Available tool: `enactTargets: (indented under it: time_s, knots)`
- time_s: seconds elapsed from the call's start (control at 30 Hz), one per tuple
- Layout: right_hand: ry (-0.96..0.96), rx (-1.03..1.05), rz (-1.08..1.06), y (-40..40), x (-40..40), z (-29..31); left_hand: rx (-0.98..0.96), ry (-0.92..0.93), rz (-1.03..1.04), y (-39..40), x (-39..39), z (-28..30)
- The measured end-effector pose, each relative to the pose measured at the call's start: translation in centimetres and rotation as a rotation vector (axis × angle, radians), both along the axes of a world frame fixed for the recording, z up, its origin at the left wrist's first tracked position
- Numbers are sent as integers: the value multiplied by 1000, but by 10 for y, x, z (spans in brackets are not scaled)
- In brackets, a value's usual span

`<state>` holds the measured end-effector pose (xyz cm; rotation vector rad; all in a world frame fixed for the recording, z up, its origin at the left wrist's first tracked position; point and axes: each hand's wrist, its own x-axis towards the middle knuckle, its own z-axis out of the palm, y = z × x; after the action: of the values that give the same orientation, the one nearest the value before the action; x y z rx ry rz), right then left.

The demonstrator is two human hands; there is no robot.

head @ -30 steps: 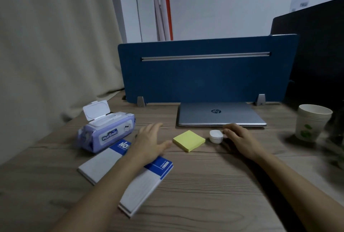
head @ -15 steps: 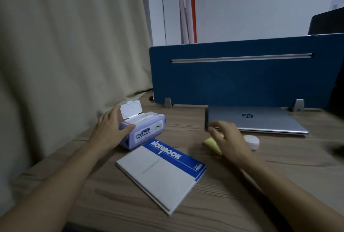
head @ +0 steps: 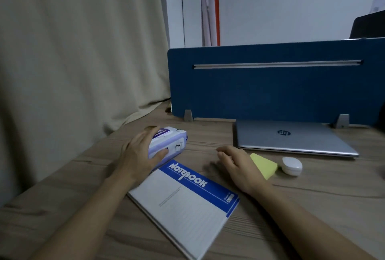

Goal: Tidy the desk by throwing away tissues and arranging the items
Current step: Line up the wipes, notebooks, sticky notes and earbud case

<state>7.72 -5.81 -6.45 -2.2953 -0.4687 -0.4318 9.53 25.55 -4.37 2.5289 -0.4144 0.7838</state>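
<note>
My left hand (head: 140,153) grips the purple wet-wipe pack (head: 169,144) at the left of the wooden desk; fingers wrap over its top and the thumb presses its front, and the lid looks closed. Just in front lies a blue and white notebook (head: 187,199), angled. My right hand (head: 239,166) hovers low over the desk with fingers relaxed, holding nothing, and partly covers a yellow sticky-note pad (head: 265,165). A small white case (head: 292,165) sits right of the pad.
A shut silver laptop (head: 291,138) lies at the back against the blue divider panel (head: 270,82). A beige curtain (head: 73,61) hangs along the desk's left edge. Bare desk wood (head: 323,197) stretches at the right front.
My left hand has closed round the wipe pack and its flip lid, raised before, is now down. My right hand has shifted left off the sticky notes. The view has swung left.
</note>
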Motion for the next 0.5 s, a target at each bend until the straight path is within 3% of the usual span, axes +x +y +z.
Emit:
enactTargets:
  time_s: [0.23,0.5]
  knots:
    - [14,-70,31,2,0,-2,66,-73,18,-5,5,-2]
    - [45,-94,26,4,-6,0,20,9,149,-13,-11,-6]
